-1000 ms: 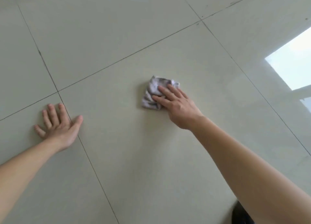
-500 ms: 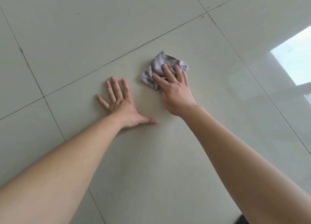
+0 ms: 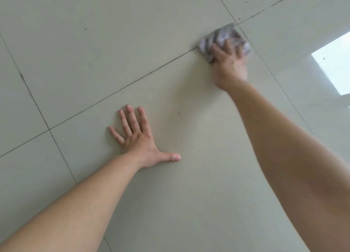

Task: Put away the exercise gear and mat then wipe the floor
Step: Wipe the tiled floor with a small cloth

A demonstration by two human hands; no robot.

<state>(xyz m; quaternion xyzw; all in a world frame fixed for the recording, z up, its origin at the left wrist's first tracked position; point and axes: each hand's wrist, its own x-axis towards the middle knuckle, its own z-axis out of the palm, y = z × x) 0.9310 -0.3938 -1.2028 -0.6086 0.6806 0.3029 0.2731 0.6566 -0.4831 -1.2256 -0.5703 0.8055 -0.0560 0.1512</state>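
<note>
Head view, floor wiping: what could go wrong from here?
1. The left hand lies flat on the glossy floor tile, apparently bracing the reach, so it could slide.
2. The right hand only presses the bunched cloth, which lies across a grout line. The cloth might slip free or catch.

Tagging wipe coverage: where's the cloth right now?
Head view, upper right: the cloth lies under the right hand, at a crossing of grout lines, well apart from the left hand pressed flat on the floor.
</note>
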